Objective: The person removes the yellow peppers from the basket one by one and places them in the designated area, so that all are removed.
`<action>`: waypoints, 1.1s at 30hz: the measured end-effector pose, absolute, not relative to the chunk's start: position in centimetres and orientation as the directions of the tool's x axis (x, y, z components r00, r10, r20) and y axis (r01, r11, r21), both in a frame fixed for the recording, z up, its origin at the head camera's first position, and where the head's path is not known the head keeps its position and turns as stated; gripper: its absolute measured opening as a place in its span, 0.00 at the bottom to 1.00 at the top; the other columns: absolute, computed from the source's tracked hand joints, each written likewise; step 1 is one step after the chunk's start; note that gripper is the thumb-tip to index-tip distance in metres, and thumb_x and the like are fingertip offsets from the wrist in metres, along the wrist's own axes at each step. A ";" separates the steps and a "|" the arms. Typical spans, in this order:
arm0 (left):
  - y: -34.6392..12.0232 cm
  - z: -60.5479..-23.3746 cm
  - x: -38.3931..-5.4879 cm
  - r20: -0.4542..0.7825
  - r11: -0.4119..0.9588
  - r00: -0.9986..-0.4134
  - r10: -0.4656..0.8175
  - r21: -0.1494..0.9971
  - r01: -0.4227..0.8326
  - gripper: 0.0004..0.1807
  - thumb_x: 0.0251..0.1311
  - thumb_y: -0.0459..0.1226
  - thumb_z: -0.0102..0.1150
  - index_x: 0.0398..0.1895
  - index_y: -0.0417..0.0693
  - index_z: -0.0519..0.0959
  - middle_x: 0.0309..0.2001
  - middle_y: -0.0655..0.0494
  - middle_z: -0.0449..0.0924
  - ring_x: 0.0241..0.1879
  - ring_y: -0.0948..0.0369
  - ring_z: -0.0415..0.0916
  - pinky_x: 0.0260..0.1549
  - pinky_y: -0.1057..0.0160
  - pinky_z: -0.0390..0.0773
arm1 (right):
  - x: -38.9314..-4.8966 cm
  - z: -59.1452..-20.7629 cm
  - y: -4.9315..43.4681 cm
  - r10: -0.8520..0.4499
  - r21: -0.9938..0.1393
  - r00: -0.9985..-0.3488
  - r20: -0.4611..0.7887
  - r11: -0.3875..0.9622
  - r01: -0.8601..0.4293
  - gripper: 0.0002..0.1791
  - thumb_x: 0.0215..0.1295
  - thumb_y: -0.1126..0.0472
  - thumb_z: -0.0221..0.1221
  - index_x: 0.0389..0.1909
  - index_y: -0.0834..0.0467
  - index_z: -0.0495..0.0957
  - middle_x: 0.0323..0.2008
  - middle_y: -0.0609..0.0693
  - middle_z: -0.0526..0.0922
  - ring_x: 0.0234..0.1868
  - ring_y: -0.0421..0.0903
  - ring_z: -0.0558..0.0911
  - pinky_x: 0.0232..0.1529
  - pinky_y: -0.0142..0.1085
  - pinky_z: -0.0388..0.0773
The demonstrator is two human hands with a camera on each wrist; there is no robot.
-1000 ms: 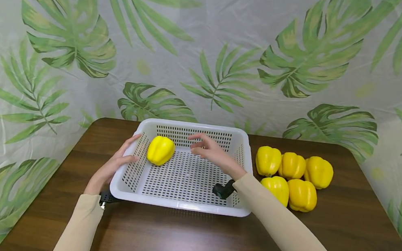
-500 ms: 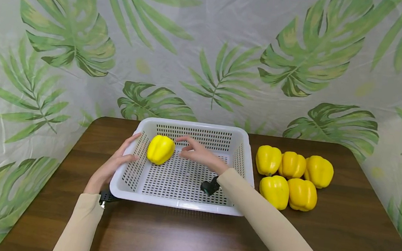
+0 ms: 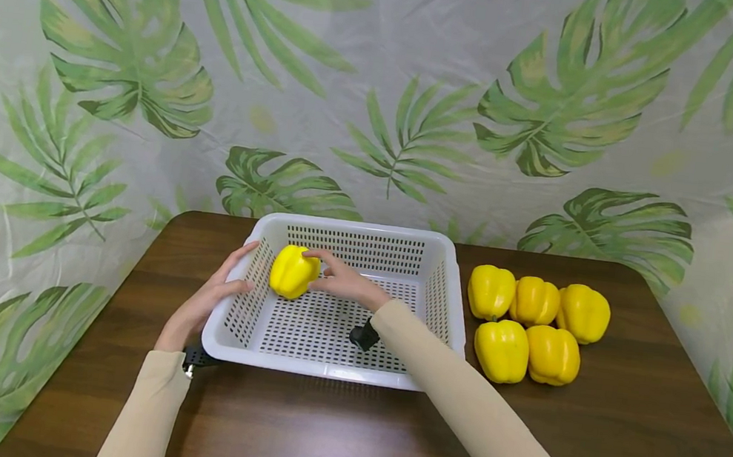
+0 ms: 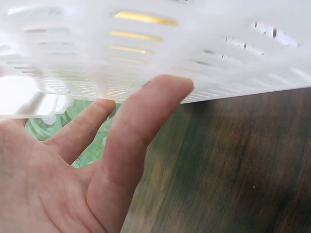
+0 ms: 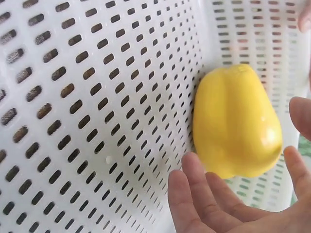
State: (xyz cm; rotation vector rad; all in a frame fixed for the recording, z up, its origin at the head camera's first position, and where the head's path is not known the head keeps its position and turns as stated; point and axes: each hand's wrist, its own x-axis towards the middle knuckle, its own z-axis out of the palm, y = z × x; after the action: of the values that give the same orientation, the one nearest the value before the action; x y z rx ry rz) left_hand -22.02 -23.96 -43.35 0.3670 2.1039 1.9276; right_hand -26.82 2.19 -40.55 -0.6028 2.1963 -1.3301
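In the head view a yellow bell pepper (image 3: 291,274) lies at the left end of a white perforated plastic basket (image 3: 338,373). My right hand (image 3: 343,283) reaches into the basket from the right, fingers spread at the pepper's right side. The right wrist view shows its fingertips (image 5: 194,167) close to the lower end of the pepper (image 5: 233,121); contact is hard to tell. My left hand (image 3: 201,302) rests against the basket's left side. Seen from the left wrist, thumb and finger extend to the outer wall (image 4: 160,58), not curled round it.
Several more yellow bell peppers (image 3: 552,354) sit grouped on the brown wooden table (image 3: 344,442), right of the basket. A leaf-patterned cloth (image 3: 420,100) hangs behind the table. Black wrist cameras show at both wrists, the right one (image 3: 365,335) over the basket floor.
My right hand has moved left across the basket, from its middle to the pepper. The left hand, the basket and the peppers have stayed put.
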 end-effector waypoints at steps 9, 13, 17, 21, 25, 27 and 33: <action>-24.1 -43.1 -21.8 -0.039 0.103 -0.938 0.345 0.995 -0.003 0.40 0.65 0.33 0.45 0.76 0.63 0.41 0.74 0.42 0.37 0.60 0.31 0.57 0.44 0.38 0.74 | -27.1 -40.7 0.9 -0.596 -0.879 -0.780 -0.189 0.457 -0.136 0.36 0.65 0.62 0.57 0.72 0.46 0.57 0.72 0.55 0.53 0.68 0.57 0.60 0.63 0.55 0.59; -24.0 -43.3 -21.9 -0.036 0.086 -0.935 0.352 0.996 -0.006 0.40 0.66 0.32 0.45 0.76 0.62 0.41 0.74 0.43 0.37 0.60 0.32 0.57 0.46 0.38 0.73 | -27.2 -40.8 0.5 -0.596 -0.865 -0.776 -0.205 0.481 -0.141 0.37 0.65 0.61 0.56 0.73 0.44 0.55 0.73 0.54 0.52 0.68 0.56 0.61 0.63 0.54 0.60; -23.9 -43.3 -22.0 -0.041 0.086 -0.935 0.353 0.996 -0.011 0.40 0.66 0.32 0.45 0.76 0.62 0.41 0.74 0.44 0.37 0.61 0.32 0.56 0.46 0.38 0.73 | -27.3 -40.8 0.4 -0.584 -0.873 -0.786 -0.205 0.472 -0.124 0.37 0.63 0.63 0.57 0.73 0.45 0.56 0.72 0.54 0.54 0.67 0.55 0.62 0.63 0.52 0.60; -24.0 -43.2 -21.9 -0.040 0.097 -0.939 0.343 0.995 -0.007 0.40 0.65 0.32 0.45 0.76 0.62 0.42 0.74 0.44 0.37 0.61 0.33 0.56 0.46 0.38 0.73 | -27.5 -40.8 0.3 -0.559 -0.891 -0.811 -0.175 0.441 -0.112 0.35 0.62 0.66 0.58 0.70 0.48 0.61 0.70 0.54 0.58 0.65 0.54 0.64 0.62 0.50 0.62; -24.0 -43.3 -22.0 -0.037 0.097 -0.938 0.344 0.995 -0.003 0.40 0.65 0.32 0.45 0.76 0.61 0.42 0.74 0.43 0.37 0.61 0.32 0.56 0.46 0.39 0.73 | -27.5 -40.5 0.6 -0.532 -0.900 -0.831 -0.161 0.425 -0.098 0.31 0.62 0.65 0.58 0.67 0.48 0.64 0.69 0.53 0.60 0.64 0.55 0.65 0.60 0.51 0.64; -24.0 -43.3 -22.0 -0.034 0.093 -0.937 0.347 0.996 -0.001 0.40 0.66 0.32 0.45 0.76 0.61 0.42 0.74 0.43 0.37 0.61 0.32 0.56 0.46 0.39 0.73 | -27.4 -40.3 0.9 -0.529 -0.902 -0.833 -0.164 0.422 -0.091 0.29 0.63 0.64 0.58 0.66 0.47 0.65 0.69 0.54 0.60 0.63 0.56 0.66 0.59 0.52 0.65; -24.1 -43.4 -22.1 -0.032 0.084 -0.936 0.350 0.996 -0.002 0.39 0.65 0.31 0.45 0.76 0.60 0.43 0.74 0.44 0.37 0.61 0.33 0.56 0.45 0.40 0.73 | -27.5 -39.7 1.9 -0.539 -0.918 -0.826 -0.164 0.389 -0.072 0.25 0.66 0.62 0.56 0.63 0.47 0.66 0.67 0.56 0.62 0.58 0.56 0.69 0.53 0.48 0.70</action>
State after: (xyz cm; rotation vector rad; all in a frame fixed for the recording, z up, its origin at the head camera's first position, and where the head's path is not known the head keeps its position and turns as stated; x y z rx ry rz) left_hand -22.11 -24.09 -43.40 0.3484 2.1015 1.9328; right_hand -27.45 1.89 -39.67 -0.5254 2.2129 -1.4310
